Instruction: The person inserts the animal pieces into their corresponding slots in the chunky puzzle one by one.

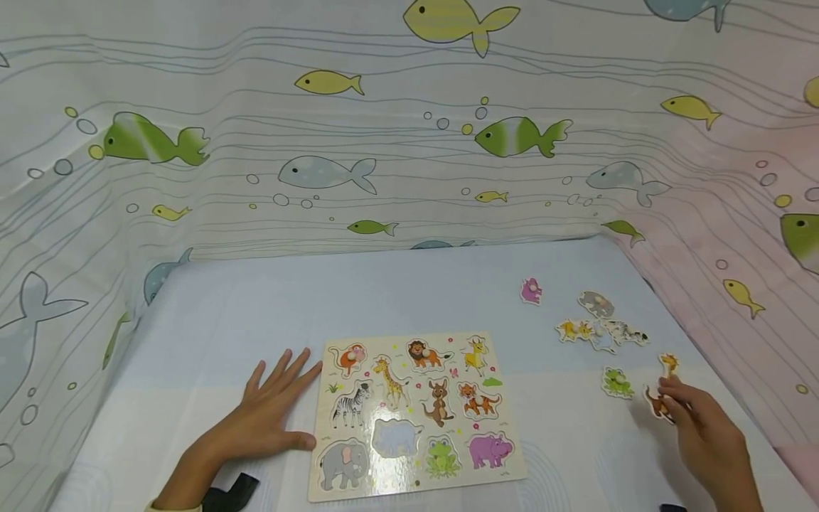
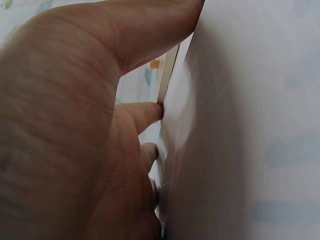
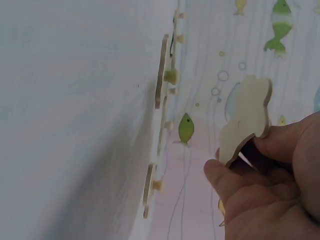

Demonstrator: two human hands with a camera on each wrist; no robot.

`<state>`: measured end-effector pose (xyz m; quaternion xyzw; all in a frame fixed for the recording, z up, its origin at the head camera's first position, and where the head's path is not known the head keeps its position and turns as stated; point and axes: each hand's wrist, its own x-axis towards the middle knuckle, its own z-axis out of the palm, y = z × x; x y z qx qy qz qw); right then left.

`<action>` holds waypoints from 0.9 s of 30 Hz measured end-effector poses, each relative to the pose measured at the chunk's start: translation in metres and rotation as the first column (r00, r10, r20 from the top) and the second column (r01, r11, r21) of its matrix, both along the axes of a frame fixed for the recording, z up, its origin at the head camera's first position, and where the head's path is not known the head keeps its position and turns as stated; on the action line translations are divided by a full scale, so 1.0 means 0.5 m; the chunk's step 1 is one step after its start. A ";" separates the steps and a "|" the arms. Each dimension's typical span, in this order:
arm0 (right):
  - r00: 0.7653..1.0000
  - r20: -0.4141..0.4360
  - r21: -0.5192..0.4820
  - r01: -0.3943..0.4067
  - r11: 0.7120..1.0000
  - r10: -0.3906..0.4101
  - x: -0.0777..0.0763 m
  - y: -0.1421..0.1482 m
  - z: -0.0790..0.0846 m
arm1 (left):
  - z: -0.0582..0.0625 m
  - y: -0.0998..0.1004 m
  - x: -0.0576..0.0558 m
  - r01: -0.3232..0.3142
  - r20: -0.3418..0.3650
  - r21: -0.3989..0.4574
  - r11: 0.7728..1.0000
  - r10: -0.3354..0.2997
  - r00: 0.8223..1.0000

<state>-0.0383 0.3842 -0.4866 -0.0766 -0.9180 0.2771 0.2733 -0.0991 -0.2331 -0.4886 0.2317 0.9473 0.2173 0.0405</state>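
Observation:
My left hand (image 1: 271,412) lies spread on the table, with index fingertip and thumb right at the left edge of the wooden animal puzzle board (image 1: 419,419). In the left wrist view its fingers (image 2: 145,115) reach to the board's side. Over at the right, my right hand (image 1: 710,434) pinches a brown kangaroo puzzle piece (image 1: 657,405) between thumb and fingers. The right wrist view shows the pale wooden back of this kangaroo piece (image 3: 247,112), raised off the table. Just beyond the fingers is a giraffe piece (image 1: 668,364); a frog piece (image 1: 617,382) lies left of them.
Farther back lie an elephant piece (image 1: 596,304), a zebra piece (image 1: 628,333), an orange-yellow animal piece (image 1: 574,330) and a purple hippo piece (image 1: 531,291). Knobbed monkey (image 1: 348,359) and lion (image 1: 427,355) pieces sit in the board. A fish-patterned cloth (image 1: 409,156) hangs behind.

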 end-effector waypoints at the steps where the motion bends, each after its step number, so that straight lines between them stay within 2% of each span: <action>1: 0.998 -0.025 0.011 -0.053 0.999 0.054 -0.005 -0.009 0.004 | 0.000 0.000 0.000 0.000 0.000 0.000 1.000 0.000 1.000; 5: 0.969 -0.062 0.051 -0.235 0.971 0.238 -0.026 -0.040 0.015 | -0.001 0.000 0.003 -0.002 0.001 0.002 1.000 0.002 1.000; 11: 0.918 -0.071 0.036 -0.388 0.921 0.389 -0.054 -0.087 0.023 | -0.004 -0.001 0.003 0.003 -0.010 -0.003 1.000 -0.003 1.000; 16: 0.874 -0.082 0.017 -0.479 0.877 0.479 -0.074 -0.121 0.029 | -0.004 -0.002 0.001 0.004 -0.005 -0.006 1.000 -0.004 1.000; 25: 0.806 -0.060 0.043 -0.587 0.808 0.589 -0.104 -0.192 0.037 | -0.001 0.000 -0.001 0.000 0.011 0.006 1.000 0.000 1.000; 27: 0.785 -0.058 0.024 -0.616 0.787 0.616 -0.110 -0.211 0.036 | -0.001 0.000 -0.001 -0.002 0.013 0.009 1.000 0.002 1.000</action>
